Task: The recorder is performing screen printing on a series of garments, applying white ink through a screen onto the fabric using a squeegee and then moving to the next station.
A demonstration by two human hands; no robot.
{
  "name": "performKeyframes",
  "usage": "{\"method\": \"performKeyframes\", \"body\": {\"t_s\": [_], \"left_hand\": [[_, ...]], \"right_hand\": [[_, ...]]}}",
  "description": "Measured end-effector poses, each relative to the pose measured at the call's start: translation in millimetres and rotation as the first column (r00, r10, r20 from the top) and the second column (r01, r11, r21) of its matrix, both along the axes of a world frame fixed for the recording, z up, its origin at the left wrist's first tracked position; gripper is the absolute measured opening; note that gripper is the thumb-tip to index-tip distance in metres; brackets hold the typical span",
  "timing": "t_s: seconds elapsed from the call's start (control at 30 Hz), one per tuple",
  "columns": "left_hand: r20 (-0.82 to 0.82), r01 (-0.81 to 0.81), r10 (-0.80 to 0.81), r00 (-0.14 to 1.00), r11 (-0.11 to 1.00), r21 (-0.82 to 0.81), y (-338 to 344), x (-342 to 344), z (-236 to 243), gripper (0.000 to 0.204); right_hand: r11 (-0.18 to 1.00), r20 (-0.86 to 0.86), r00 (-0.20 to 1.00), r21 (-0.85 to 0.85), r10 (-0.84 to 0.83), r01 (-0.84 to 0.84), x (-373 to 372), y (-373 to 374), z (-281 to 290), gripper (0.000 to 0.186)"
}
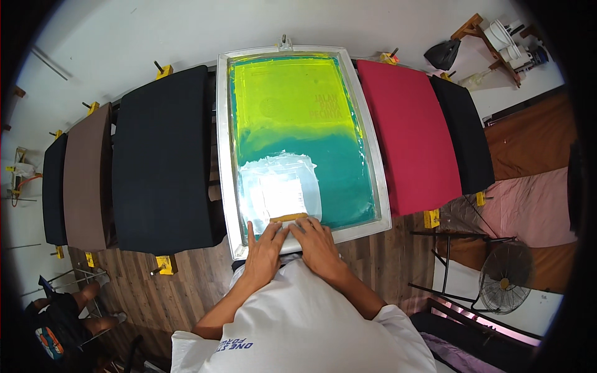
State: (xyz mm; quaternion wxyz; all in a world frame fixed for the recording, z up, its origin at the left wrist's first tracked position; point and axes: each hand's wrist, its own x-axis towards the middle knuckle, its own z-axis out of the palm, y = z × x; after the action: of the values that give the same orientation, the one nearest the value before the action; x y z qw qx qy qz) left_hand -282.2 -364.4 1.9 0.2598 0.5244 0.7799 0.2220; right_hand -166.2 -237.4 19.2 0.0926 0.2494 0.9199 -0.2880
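A silk-screen frame with a pale metal rim [375,155] lies before me. Its mesh is teal [342,180] towards me and bright yellow-green [286,87] at the far end, where faint lettering shows. White ink [280,189] covers a squarish patch at the near left. Close to the near rim, a small squeegee with a brownish-yellow edge [290,217] stands on the mesh. My left hand [264,252] and my right hand [317,248] lie side by side, fingers bent onto the squeegee from my side. My left thumb and finger undersides are partly hidden.
Black [165,155] and brown [89,180] cloth-covered boards flank the frame on the left, red [410,137] and black [463,133] ones on the right. Yellow clamps [166,264] jut from their ends. A floor fan [505,276] stands at right; another person [62,320] sits at lower left.
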Motion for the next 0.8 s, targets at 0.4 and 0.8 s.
{"method": "performKeyframes", "body": {"t_s": [0.4,0.8], "left_hand": [[-0.052,-0.002,0.004,0.999,0.999,0.036,-1.0,3.0,-2.5,0.063],[-0.064,-0.010,0.016,0.998,0.995,0.102,-6.3,6.1,-14.5,0.059]], "right_hand": [[0.996,-0.090,0.996,0.089,0.007,0.001,7.2,-3.3,-9.9,0.060],[0.993,-0.113,0.993,0.118,-0.017,0.030,8.1,-11.0,-16.6,0.062]]}}
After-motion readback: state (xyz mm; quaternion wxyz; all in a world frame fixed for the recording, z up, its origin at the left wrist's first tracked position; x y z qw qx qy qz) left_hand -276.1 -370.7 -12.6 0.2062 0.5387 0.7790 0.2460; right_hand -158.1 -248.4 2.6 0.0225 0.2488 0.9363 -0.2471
